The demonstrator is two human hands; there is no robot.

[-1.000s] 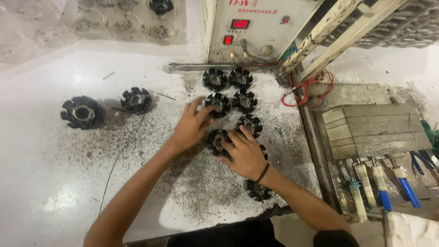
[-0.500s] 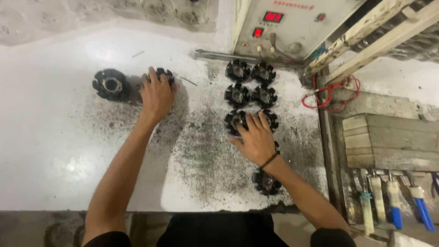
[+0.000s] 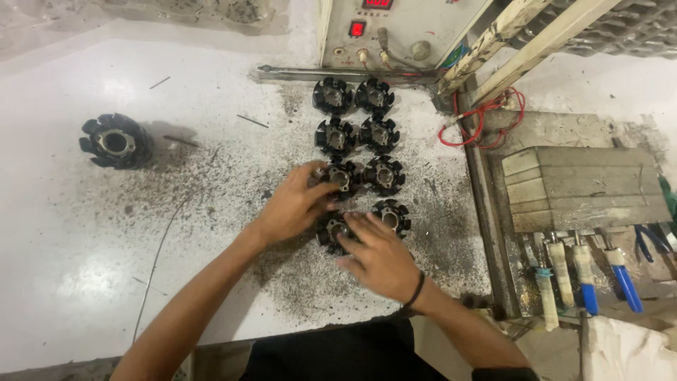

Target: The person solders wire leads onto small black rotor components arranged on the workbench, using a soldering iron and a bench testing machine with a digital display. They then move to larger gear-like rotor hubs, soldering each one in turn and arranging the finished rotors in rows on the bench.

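Several black toothed metal cores lie in two columns on the white table [image 3: 106, 282], from the far pair [image 3: 333, 95] down to a core [image 3: 392, 215] near my hands. My left hand [image 3: 293, 208] grips one more black toothed core [image 3: 330, 231] at the near left end of the columns. Its fingertips also reach the neighbouring core [image 3: 343, 176]. Just to the near right, my right hand [image 3: 381, 257] lies flat with fingers apart, its fingertips touching the held core. A taller stack of cores [image 3: 116, 141] stands alone at the far left.
A grey control box [image 3: 395, 28] with a red display stands at the back. To its right are red wires [image 3: 486, 120], angled metal rails [image 3: 522, 35], a grey block [image 3: 585, 187] and blue-handled tools [image 3: 624, 282]. Dark metal grit covers the table around the cores.
My left hand reached left to a single core beside the stack, then came back to the columns with it. That spot beside the stack now shows no core. My right hand stayed near the columns.
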